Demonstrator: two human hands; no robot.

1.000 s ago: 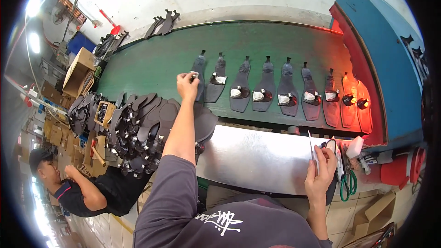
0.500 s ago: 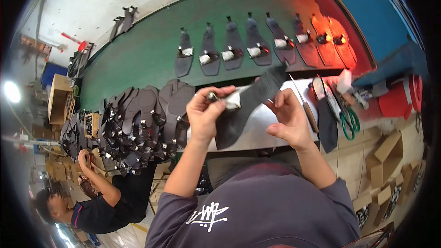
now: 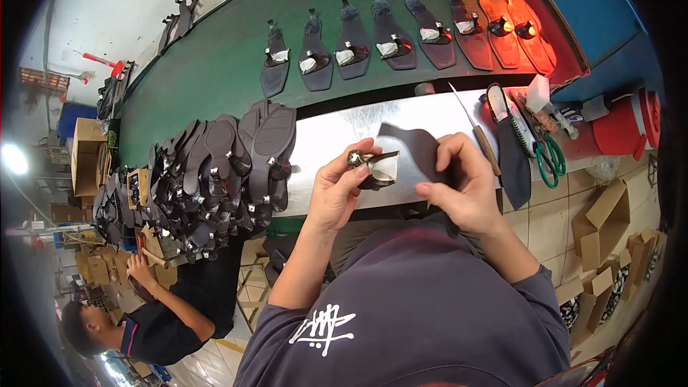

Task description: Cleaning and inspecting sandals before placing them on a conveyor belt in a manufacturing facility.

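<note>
My left hand pinches a dark glossy sandal strap with a white inner patch and a small shiny ornament. In my right hand is a thin dark grey sandal sole, gripped between thumb and fingers; its lower part is hidden by the hand. The strap is held to the left of the sole, and I cannot tell whether they touch. Both are above a shiny metal worktop.
A green conveyor belt carries a row of soles with straps, lit red at right. Piled sandals lie left. An awl, green-handled scissors and a red container are right. A co-worker is at lower left.
The sole has swung round in my right hand, whose fingers have closed on it. My left hand and the strap have moved right. The view has shifted slightly.
</note>
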